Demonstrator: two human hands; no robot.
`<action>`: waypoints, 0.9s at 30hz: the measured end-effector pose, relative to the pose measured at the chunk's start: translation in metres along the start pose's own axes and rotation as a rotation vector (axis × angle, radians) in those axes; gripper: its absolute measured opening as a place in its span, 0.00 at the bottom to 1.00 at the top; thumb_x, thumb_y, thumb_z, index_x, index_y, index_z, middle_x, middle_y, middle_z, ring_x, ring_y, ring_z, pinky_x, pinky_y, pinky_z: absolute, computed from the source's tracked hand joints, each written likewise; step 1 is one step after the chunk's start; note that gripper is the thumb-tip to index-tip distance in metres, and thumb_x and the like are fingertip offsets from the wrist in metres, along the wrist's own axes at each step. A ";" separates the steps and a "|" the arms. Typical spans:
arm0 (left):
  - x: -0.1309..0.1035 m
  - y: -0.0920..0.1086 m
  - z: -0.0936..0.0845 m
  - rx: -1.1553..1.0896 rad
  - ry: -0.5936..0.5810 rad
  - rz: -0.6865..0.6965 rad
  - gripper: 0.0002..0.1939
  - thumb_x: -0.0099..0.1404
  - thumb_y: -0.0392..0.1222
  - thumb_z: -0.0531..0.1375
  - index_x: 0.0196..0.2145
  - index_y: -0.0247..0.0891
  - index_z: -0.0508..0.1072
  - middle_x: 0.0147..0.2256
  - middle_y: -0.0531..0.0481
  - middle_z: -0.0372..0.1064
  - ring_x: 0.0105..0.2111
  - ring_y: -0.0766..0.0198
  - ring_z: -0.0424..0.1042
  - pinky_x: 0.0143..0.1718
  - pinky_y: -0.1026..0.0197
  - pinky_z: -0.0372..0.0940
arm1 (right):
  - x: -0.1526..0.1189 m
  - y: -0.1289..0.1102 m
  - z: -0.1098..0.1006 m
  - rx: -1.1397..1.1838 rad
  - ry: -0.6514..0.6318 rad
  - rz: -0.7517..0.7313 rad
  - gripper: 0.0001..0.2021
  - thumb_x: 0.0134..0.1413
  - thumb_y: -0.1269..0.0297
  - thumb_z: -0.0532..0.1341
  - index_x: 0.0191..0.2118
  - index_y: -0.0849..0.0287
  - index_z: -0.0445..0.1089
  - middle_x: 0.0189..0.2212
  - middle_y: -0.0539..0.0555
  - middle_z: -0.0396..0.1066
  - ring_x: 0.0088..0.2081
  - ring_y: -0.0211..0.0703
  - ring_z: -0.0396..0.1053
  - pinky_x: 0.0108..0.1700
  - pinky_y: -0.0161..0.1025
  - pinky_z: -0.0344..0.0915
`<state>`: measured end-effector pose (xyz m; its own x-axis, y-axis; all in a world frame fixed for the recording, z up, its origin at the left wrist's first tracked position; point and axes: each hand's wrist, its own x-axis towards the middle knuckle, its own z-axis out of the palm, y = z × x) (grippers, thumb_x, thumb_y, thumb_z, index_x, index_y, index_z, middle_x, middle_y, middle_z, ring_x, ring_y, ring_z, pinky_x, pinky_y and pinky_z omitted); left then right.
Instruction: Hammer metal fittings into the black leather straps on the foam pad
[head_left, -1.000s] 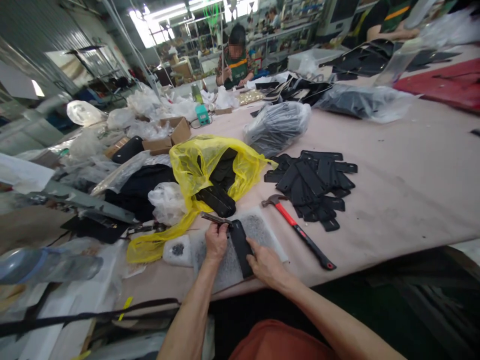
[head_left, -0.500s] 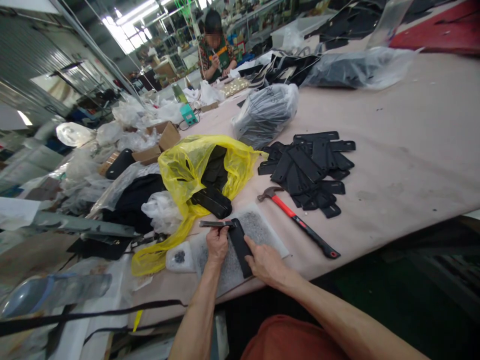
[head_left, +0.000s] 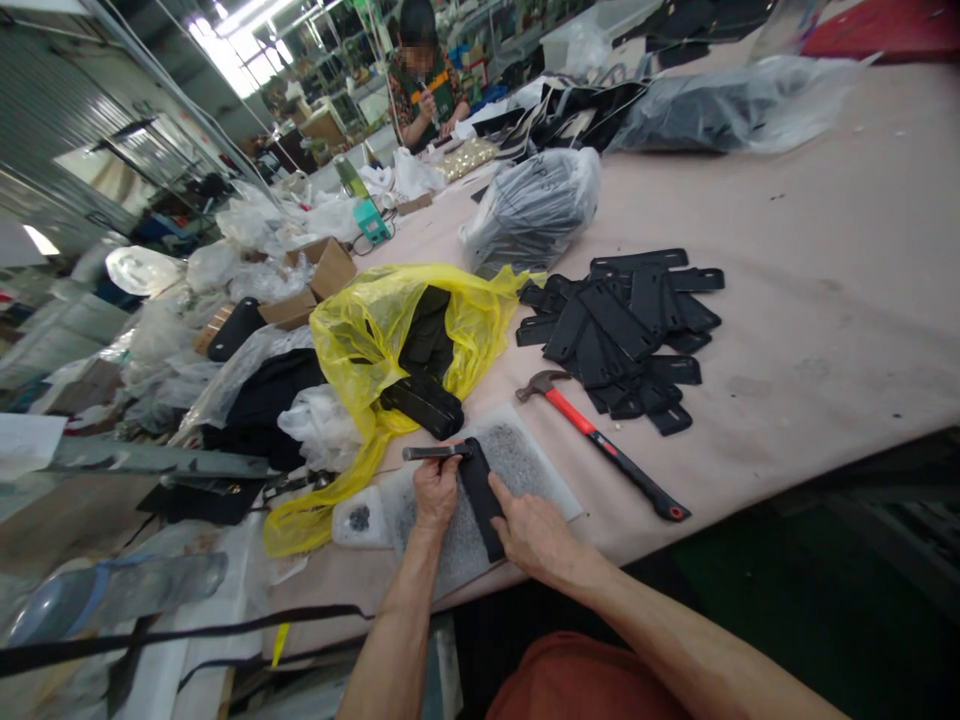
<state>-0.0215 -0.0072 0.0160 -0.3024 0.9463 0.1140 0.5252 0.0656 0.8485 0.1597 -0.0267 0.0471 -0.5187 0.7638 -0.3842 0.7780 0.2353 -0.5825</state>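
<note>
A slim metal punch (head_left: 431,453) is pinched in my left hand (head_left: 436,490), its right end over the top end of a black strip (head_left: 480,505). My right hand (head_left: 536,535) holds the strip along its right edge, index finger stretched onto it and the other fingers curled. Beneath the strip lies a speckled, worn white board (head_left: 525,455). To the right rests a claw hammer (head_left: 592,435) with a red and black handle. Beyond it spreads a loose pile of black strips (head_left: 622,325) with slots near their ends.
A yellow plastic bag (head_left: 341,325) with black pieces inside stands beyond the board. A small white dish (head_left: 361,518) with dark bits sits left. Clear bags (head_left: 532,205) of dark goods lie farther back, where a person (head_left: 427,90) works. Plastic wrap (head_left: 157,340) and boxes crowd the left.
The view has shifted slightly, so the table's far items sit a little higher. Both hands keep nearly the same place on the punch and strip.
</note>
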 end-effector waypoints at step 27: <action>0.009 -0.007 0.015 0.217 -0.038 0.170 0.12 0.66 0.37 0.51 0.41 0.40 0.73 0.41 0.45 0.76 0.44 0.57 0.74 0.48 0.57 0.67 | -0.007 0.005 -0.018 0.069 0.018 -0.051 0.24 0.61 0.58 0.54 0.60 0.62 0.61 0.38 0.62 0.76 0.42 0.54 0.73 0.42 0.43 0.63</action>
<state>-0.0154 0.0053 0.0034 -0.1676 0.9605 0.2224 0.7253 -0.0327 0.6877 0.1735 -0.0200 0.0601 -0.5503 0.7627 -0.3398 0.7237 0.2327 -0.6496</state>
